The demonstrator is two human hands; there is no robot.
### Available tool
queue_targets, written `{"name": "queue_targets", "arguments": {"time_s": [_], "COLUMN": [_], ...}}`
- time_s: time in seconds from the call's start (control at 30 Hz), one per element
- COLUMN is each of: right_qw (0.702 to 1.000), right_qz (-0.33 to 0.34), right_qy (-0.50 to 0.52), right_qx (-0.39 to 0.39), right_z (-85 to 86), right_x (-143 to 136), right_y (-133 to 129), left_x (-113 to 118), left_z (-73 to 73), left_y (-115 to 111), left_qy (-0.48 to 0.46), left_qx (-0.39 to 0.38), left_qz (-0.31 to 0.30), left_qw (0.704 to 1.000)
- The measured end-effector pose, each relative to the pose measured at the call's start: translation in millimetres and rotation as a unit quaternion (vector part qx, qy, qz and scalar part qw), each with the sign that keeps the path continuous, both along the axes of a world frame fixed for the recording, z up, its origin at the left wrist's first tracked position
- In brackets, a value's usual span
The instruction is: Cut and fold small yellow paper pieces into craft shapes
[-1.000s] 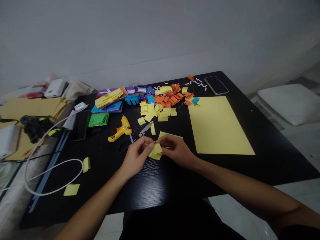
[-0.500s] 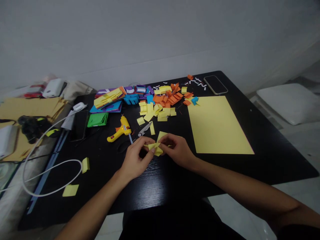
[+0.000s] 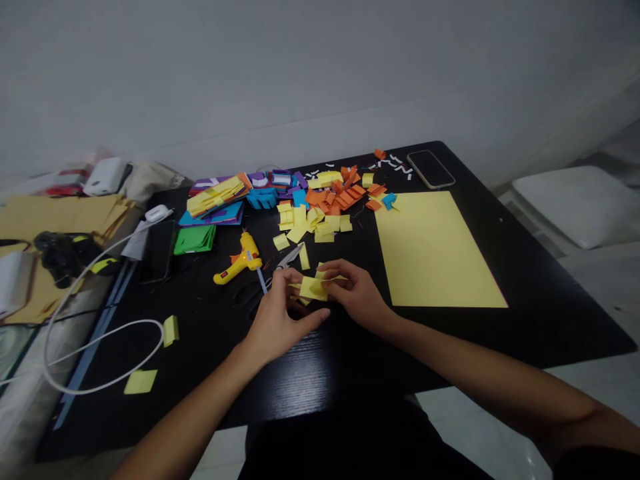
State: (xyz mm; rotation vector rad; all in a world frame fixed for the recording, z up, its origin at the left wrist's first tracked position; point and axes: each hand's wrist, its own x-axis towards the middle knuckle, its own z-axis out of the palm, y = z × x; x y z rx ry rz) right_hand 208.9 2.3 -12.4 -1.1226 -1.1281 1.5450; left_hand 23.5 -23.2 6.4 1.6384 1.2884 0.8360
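A small folded piece of yellow paper (image 3: 313,288) is held up just above the black table's front middle. My right hand (image 3: 361,297) pinches it at the right edge between thumb and fingers. At its left side is my left hand (image 3: 280,319), the thumb stretched out and lifted off the paper, with fingertips touching or lying behind the far side. Part of the folded shape is hidden by the fingers. Just beyond my left hand lie scissors (image 3: 290,257), their dark handles partly covered, and a yellow glue gun (image 3: 243,257) with a glue stick.
Cut yellow pieces (image 3: 325,230) and orange pieces (image 3: 340,195) are heaped at the back. A large yellow sheet (image 3: 440,253) lies on the right, a phone (image 3: 431,169) behind it. Green paper (image 3: 195,239) and a looped white cable (image 3: 163,333) are on the left.
My left thumb has come off the front of the yellow paper and stretched out to the right. The paper has turned so a flat face shows. My right hand keeps its pinch.
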Motion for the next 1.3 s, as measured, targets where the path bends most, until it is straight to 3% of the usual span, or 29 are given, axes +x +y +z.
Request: {"name": "queue_targets", "arguments": {"time_s": [0.17,0.57,1.0,1.3], "right_qw": [1.0,0.995,0.986,0.992], "right_qz": [0.019,0.009,0.027,0.021], "right_qy": [0.002,-0.07,-0.09,-0.063], "right_qx": [0.007,0.075,0.141,0.112], "right_z": [0.4,2.1,-4.1,-2.3], "right_x": [-1.2,-2.2,-7.8,-8.3], "right_y": [-0.8,-6.3,-17.0,-15.6], "left_x": [3.5,5.0,5.0,4.2], "left_z": [-4.5,-3.7,0.7,3.6], "left_y": [-0.9,0.1,1.4,-0.1], "left_qy": [0.067,0.072,0.129,0.11], "left_qx": [0.011,0.078,0.15,0.151], "left_qz": [0.004,0.015,0.087,0.086], "left_qw": [0.998,0.994,0.977,0.979]}}
